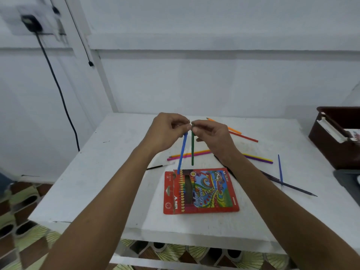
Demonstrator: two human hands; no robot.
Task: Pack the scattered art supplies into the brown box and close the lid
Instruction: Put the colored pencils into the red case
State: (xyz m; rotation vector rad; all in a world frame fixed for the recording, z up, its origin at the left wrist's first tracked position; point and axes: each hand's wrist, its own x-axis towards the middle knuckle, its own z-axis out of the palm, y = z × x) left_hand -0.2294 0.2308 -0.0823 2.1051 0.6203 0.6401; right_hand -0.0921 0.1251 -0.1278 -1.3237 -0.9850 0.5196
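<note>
My left hand point(165, 131) pinches the top of a blue pencil point(182, 152) that hangs down, its tip at the top edge of the red colour pencil pack point(200, 190) lying flat on the white table point(97, 172). Beside it, my right hand point(212, 137) pinches a green pencil point(192, 151), also hanging upright above the pack. Loose pencils lie behind: orange point(226, 126), red point(244, 137), pink point(187, 156), purple and yellow point(259, 159), a thin blue one point(280, 168). The brown box point(331, 145) stands open at the right edge.
A thin black brush point(155, 167) lies left of the pack and dark pencils point(292, 187) lie to its right. A black cable point(58, 88) hangs down the wall at left. Patterned floor tiles show below the table's front edge.
</note>
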